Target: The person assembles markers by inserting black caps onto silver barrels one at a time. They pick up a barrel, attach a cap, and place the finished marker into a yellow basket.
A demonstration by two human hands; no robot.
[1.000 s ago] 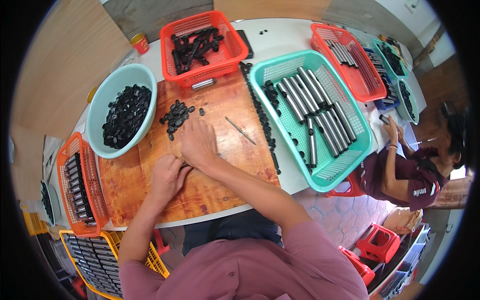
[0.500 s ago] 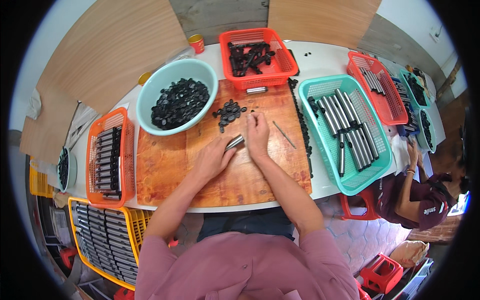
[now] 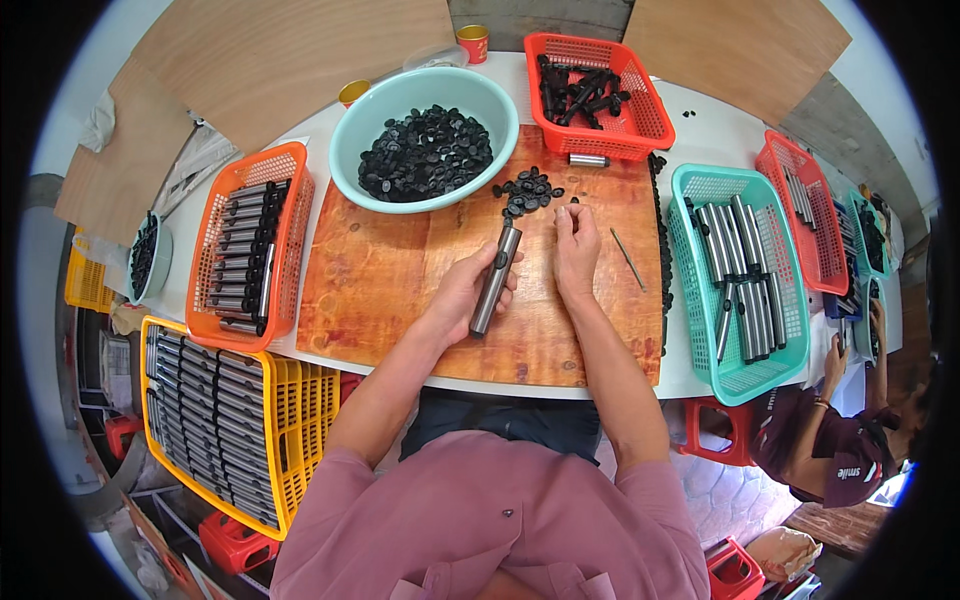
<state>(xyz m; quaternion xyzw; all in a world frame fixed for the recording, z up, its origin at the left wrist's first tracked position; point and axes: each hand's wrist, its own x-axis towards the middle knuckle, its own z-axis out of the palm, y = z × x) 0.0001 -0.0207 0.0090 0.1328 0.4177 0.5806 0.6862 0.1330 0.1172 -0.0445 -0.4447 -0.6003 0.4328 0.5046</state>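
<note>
Over wooden board (image 3: 380, 300): left hand (image 3: 465, 290) grips metal tube (image 3: 495, 285); right hand (image 3: 577, 255) curled, hold unclear; co-worker's sleeve (image 3: 850, 487) bears white lettering (image 3: 849, 473).

A red cup (image 3: 474, 48) stands on the table (image 3: 705, 125) by the wooden panels (image 3: 300, 50), a yellow-rimmed cup (image 3: 353, 93) to its left. At lower right, a brown bag (image 3: 785, 551) lies near a red stool (image 3: 733, 572).

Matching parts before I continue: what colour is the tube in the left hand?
The tube in the left hand is metallic grey, seen best in the head view.
</note>
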